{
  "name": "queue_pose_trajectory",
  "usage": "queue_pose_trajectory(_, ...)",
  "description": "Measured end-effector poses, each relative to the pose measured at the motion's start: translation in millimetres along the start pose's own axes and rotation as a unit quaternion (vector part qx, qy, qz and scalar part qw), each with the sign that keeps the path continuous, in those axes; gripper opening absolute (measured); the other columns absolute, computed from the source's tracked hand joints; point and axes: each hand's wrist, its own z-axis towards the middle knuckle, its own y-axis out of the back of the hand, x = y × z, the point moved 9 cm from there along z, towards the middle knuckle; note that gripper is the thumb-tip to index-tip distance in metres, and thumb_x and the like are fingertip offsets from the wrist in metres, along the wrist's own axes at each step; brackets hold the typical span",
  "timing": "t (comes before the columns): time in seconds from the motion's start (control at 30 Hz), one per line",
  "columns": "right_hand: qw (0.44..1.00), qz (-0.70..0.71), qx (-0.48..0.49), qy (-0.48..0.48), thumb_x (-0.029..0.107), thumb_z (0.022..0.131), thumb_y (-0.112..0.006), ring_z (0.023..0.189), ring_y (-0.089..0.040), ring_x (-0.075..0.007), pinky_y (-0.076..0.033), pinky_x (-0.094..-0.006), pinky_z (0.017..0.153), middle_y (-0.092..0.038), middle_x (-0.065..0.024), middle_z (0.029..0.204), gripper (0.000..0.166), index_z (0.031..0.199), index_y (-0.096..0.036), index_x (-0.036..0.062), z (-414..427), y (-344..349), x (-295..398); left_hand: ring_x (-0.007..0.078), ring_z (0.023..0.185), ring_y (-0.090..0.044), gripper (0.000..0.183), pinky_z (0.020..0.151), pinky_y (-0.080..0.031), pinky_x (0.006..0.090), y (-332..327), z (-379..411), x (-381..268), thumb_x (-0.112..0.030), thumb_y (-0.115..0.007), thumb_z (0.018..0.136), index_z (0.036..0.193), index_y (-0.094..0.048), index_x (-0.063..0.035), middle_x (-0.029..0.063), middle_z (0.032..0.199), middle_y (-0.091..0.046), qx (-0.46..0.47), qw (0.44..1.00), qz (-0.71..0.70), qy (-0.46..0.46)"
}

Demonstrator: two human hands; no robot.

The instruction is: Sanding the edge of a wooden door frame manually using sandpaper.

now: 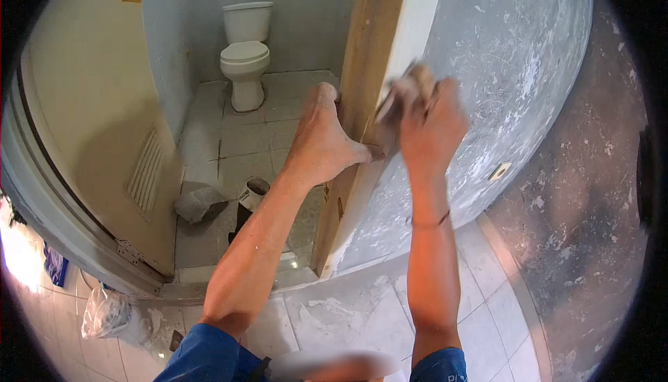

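Observation:
My left hand [326,139] braces around the edge of a wooden door jamb [365,69], thumb on its near face and fingers on the inner side. In my right hand [436,126] is a small folded piece [389,106], perhaps sandpaper, blurred and partly hidden by the fingers. It sits against the border of the jamb and a smooth white strip [420,22]. Beyond that strip, a grey wall [485,95] shows whitish patches and scuffs. Pale dust coats the fingertips of my left hand.
A cream door [94,100] with a vent stands open at left. Inside the bathroom are a white toilet [244,58], a grey sack [198,202] and a cylindrical container [255,189]. Outside, a clear plastic bag [106,311] rests on dusty floor tiles [344,319]. A wall socket [500,171] is at right.

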Motion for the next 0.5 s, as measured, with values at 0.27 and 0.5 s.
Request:
queue_pose_trajectory(0.27, 1.000, -0.018, -0.020, -0.011, 0.009, 0.079, -0.071, 0.061, -0.057, -0.0368, -0.046, -0.0399, 0.053, -0.052, -0.0147, 0.066, 0.029, 0.074, -0.043, 0.0025, 15, 3, 4, 0.0355, 0.103, -0.051, 0.080, 0.088, -0.045, 0.0416, 0, -1, -1, -0.018, -0.090, 0.047, 0.106, -0.041, 0.0040, 0.0200, 0.110, -0.045, -0.022, 0.999, 0.004, -0.043)
queue_pose_trajectory(0.5, 1.000, 0.002, -0.001, -0.001, 0.015, 0.081, -0.071, 0.060, -0.054, -0.0377, -0.044, -0.0420, 0.052, -0.052, -0.0164, 0.064, 0.029, 0.076, -0.046, 0.0026, 3, -1, 7, 0.0347, 0.100, -0.051, 0.078, 0.086, -0.046, 0.0407, 0, -5, 6, -0.017, -0.090, 0.047, 0.107, -0.043, 0.0033, 0.0191, 0.108, -0.046, -0.038, 0.996, -0.012, -0.076)
